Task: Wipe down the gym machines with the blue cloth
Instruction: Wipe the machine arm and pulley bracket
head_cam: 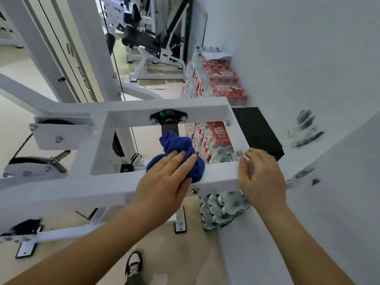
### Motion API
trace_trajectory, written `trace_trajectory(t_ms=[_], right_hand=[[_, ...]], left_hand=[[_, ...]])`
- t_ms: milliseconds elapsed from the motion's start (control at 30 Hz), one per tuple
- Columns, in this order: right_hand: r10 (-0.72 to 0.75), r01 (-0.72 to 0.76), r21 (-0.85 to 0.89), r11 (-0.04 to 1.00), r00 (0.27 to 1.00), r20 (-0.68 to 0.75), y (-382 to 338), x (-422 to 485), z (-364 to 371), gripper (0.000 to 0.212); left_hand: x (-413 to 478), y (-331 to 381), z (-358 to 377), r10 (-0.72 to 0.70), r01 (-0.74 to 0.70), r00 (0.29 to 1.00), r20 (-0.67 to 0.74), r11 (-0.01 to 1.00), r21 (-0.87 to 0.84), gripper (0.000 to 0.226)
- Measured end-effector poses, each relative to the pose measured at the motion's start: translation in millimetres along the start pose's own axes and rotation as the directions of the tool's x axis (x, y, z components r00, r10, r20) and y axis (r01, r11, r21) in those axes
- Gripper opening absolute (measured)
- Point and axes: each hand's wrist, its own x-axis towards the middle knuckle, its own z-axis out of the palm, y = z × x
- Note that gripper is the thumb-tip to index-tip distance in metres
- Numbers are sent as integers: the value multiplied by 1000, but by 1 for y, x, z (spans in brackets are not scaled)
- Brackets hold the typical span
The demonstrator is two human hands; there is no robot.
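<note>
blue cloth (176, 153), soft bunched terry rag, sat on the near bar of the white painted steel frame (218, 175) of the gym machine, roughly mid-bar, with part of the wad spilling over the bar's far edge into the frame opening

left hand (164, 182) lay flat on top of it, fingers (181, 159) straight and together, pressing down, not curled round it. cloth showed beyond the fingertips and off both sides of the palm, so the bulk sat under and ahead of the fingers

right hand (261, 173) was on the frame's near-right corner, just beside the cloth but not touching it, thumb along the bar, fingers bent over the corner, gripping the frame to steady it

handling, my read: cloth is light, limp, no shape of its own, and will bunch or roll under a flat palm. palm pressure suits flat faces; for edges and the underside, better to pinch a fold or wrap it round the bar. paint looks glossy, so low drag. nothing fragile in the cloth

black bearing block (168, 117) with bolts sat on the frame's far bar, a snag point for loose folds

beyond the frame: black pad (257, 130) to the right, shrink-wrapped water bottle packs (218, 79) stacked along the wall

progress: can't judge how much of the frame was done, no visible wet or dust line
</note>
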Motion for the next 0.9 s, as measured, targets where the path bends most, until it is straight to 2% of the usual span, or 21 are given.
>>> trace_trajectory(t_ms=[67, 133, 167, 233, 267, 333, 433, 500, 567, 700, 800, 900], right_hand=[[13, -13, 63, 998, 1000, 5, 4, 2, -3, 33], [134, -142, 254, 957, 990, 46, 7, 7, -15, 27], [201, -225, 372, 901, 974, 102, 10, 9, -23, 26], [283, -370, 596, 713, 929, 238, 12, 11, -35, 27], [301, -402, 645, 650, 915, 268, 13, 7, -40, 28], [313, -393, 630, 670, 919, 240, 17, -7, -45, 28], [342, -396, 589, 705, 917, 207, 26, -25, -46, 27], [363, -409, 607, 682, 909, 205, 26, -31, -46, 27], [395, -425, 633, 647, 897, 199, 23, -32, -44, 25], [434, -424, 680, 599, 885, 169, 14, -37, -43, 22], [490, -446, 677, 586, 860, 143, 17, -46, -49, 31], [518, -452, 633, 628, 850, 93, 15, -60, -54, 31]], left_hand=[[5, 9, 3, -18, 18, 1000, -4, 1000, 21, 52], [27, 39, 14, -4, 4, 1000, 4, 1000, 17, 50], [40, 58, 22, 23, -23, 1000, 11, 1000, 8, 47], [62, 87, 34, 50, -48, 997, 65, 998, -33, 45], [67, 92, 34, 81, -76, 992, 96, 996, -54, 46], [60, 84, 30, 192, -187, 978, 85, 980, -65, 45], [26, 53, 22, 304, -304, 952, -19, 952, -28, 41], [13, 52, 22, 235, -236, 968, -91, 972, -3, 38], [22, 77, 30, 177, -180, 980, -94, 984, -18, 35], [55, 131, 45, 233, -236, 971, -48, 969, -72, 40], [46, 113, 38, 271, -272, 962, -27, 958, -88, 45], [14, 70, 19, 254, -258, 965, -71, 965, -54, 42]])
